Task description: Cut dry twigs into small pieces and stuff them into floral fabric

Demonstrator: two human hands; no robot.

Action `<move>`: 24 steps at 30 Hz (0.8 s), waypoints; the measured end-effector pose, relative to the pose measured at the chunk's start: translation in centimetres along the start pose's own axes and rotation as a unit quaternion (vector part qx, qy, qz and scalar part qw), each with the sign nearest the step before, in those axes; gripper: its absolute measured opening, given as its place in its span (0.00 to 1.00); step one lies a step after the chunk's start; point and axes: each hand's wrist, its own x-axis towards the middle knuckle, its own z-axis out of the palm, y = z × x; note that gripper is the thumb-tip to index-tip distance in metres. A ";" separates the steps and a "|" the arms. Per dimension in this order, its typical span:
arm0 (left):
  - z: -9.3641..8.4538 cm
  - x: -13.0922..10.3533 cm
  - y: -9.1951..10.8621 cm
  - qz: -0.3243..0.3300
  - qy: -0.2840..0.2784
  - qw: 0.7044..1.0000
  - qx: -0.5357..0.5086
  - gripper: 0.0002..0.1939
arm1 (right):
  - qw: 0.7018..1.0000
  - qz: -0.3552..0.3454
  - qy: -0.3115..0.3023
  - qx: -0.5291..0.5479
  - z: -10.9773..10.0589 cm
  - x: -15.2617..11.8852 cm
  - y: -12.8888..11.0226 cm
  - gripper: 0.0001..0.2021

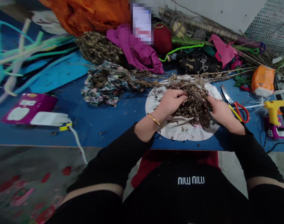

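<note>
**Hand Positions at the Dark Scissors point(198, 96) and Dry Leaves point(191, 110)**

The dark scissors are gripped in the right hand point(220, 112), by the handles. Their long axis is directed from the right hand toward the left hand point(171, 101) and slightly away from the body, with the blades lying over the dry leaves. The right hand is therefore the nearer to the handles; the tips are located just beside the left fingertips. Whether the blades are parted cannot be told.

The thumb and fingers of the left hand are drawn together at the leaves; what is pinched between them, if anything, cannot be told. The leaves are heaped between and below both hands, on a round white cloth point(179, 134) laid on the blue worktop point(123, 132).

Count of parts:

- Scissors: two pairs. One is held; the red-and-yellow scissors point(237, 109) are laid just to the right of the right hand.
- Glue gun point(273, 112): one, farther right of the right hand.
- Orange packet point(262, 79): one, beyond and to the right of the right hand.
- Purple box point(27, 107): one, well to the left of the left hand.
- Flowered cloth point(102, 88): one, to the left of and beyond the left hand.
- Leaves: too many to be counted.
</note>
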 end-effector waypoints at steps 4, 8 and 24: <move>-0.2 0.1 0.4 -0.015 -0.005 1.000 0.021 0.09 | 1.000 0.010 -0.001 -0.002 0.2 0.1 -0.1 0.16; -0.2 0.0 0.6 -0.008 0.001 1.000 0.029 0.13 | 1.000 0.014 -0.008 -0.002 0.1 0.1 0.0 0.16; 0.7 0.0 -0.4 -0.001 0.024 0.999 -0.040 0.11 | 0.999 -0.006 0.022 0.024 -0.3 -0.2 0.0 0.23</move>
